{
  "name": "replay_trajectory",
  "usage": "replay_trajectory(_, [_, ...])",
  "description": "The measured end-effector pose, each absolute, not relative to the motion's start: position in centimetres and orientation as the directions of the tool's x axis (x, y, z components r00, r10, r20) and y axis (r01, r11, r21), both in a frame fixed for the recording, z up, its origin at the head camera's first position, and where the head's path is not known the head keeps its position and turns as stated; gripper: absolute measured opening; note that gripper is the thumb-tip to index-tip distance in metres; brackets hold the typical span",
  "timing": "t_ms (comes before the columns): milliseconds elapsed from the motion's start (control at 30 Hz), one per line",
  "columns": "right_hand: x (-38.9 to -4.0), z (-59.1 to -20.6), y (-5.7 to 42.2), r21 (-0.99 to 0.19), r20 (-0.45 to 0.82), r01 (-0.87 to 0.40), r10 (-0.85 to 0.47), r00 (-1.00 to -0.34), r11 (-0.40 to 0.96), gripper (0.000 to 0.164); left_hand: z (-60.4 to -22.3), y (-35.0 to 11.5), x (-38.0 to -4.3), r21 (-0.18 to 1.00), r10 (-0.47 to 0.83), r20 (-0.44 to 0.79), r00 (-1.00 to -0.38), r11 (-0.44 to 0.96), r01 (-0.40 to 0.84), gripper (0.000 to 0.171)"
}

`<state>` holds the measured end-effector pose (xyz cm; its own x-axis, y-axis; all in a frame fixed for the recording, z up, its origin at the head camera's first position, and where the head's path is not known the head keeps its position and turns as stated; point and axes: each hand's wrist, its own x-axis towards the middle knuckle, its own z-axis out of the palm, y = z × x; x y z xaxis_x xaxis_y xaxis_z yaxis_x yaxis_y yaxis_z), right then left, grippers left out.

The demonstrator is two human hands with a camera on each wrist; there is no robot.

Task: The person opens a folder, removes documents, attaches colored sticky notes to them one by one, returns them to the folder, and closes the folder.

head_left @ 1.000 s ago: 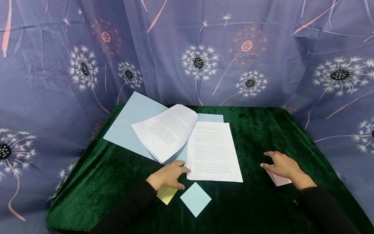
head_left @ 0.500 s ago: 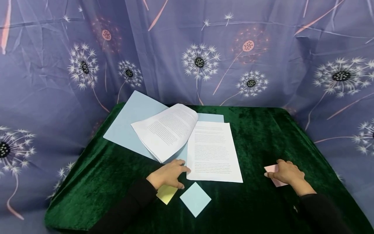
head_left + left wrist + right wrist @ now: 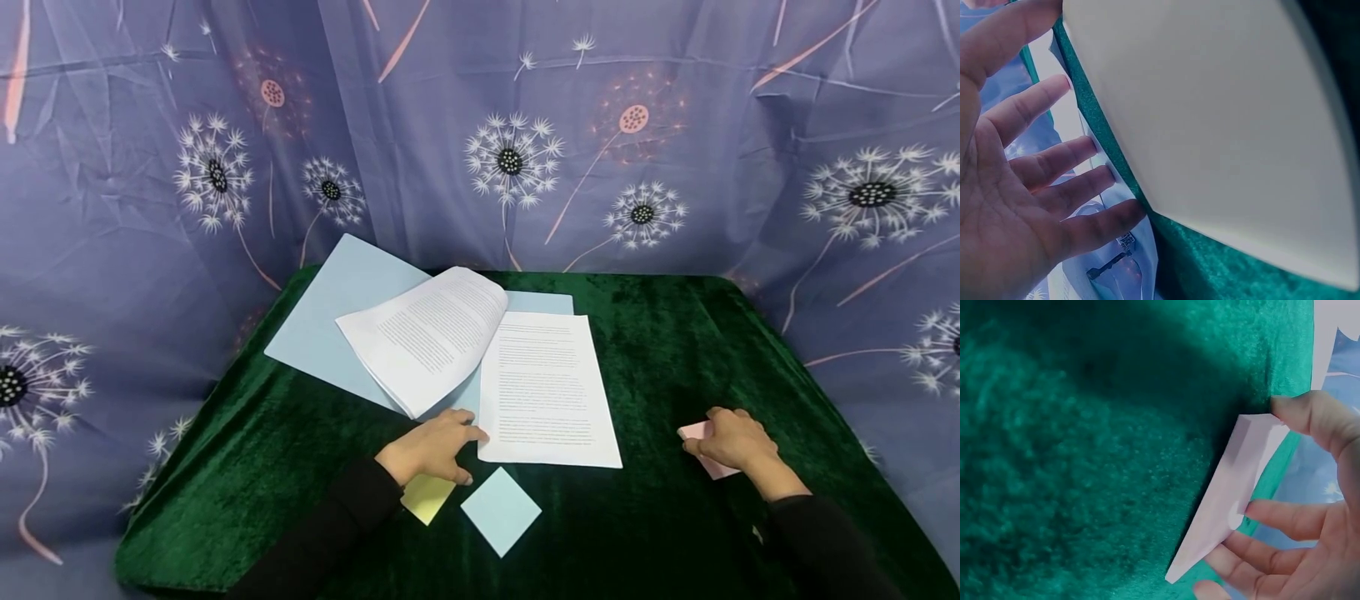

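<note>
My right hand (image 3: 738, 442) holds a pink sticky-note pad (image 3: 696, 431) at the table's right side. In the right wrist view, the thumb is at one end of the pad (image 3: 1225, 494) and fingers touch its long edge. My left hand (image 3: 435, 448) lies with spread fingers, a fingertip at the lower left corner of a printed sheet (image 3: 551, 387). Under that hand, partly covered, is a yellow sticky-note pad (image 3: 428, 502). A light blue sticky-note pad (image 3: 501, 512) lies just right of it. A pale slab (image 3: 1210, 125) fills much of the left wrist view.
Behind the left hand, turned-over printed pages (image 3: 431, 333) curl up over a light blue folder (image 3: 322, 325). Green velvet cloth (image 3: 645, 333) covers the table. Curtains with dandelion prints (image 3: 420, 125) stand around it. A small unclear object (image 3: 757, 533) lies by the right sleeve.
My right hand has come down and back onto the pink sticky-note pad and now grips it. The left hand and the papers have stayed put.
</note>
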<state>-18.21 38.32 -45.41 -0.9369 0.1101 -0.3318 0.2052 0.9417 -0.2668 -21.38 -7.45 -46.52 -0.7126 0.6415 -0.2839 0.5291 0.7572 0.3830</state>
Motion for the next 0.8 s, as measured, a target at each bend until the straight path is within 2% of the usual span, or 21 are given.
replay_trajectory(200, [-18.8,-44.6,37.9,-0.300,-0.213,0.107,0.043,-0.976,0.948,0.087,-46.5,-7.7,-21.5,0.395,0.641,-0.276,-0.717,0.755,0.523,0.059])
replay_trajectory(400, [-19.5,-43.5,36.0,-0.367,-0.056,-0.022,-0.045,-0.997,0.930,0.074,-46.3,-7.8,-21.8,0.418,0.641,-0.274,-0.717,0.750,0.512,0.055])
replay_trajectory(667, [-20.2,-42.2,31.7,-0.406,-0.001,-0.120,-0.132,-0.991,0.906,0.063,-46.0,-7.4,-21.9,0.406,0.657,-0.256,-0.709,0.739,0.538,0.053])
replay_trajectory(800, [-20.3,-42.1,29.4,-0.421,0.040,-0.213,-0.217,-0.975,0.882,0.054,-45.8,-7.2,-21.9,0.392,0.662,-0.216,-0.718,0.732,0.557,0.052])
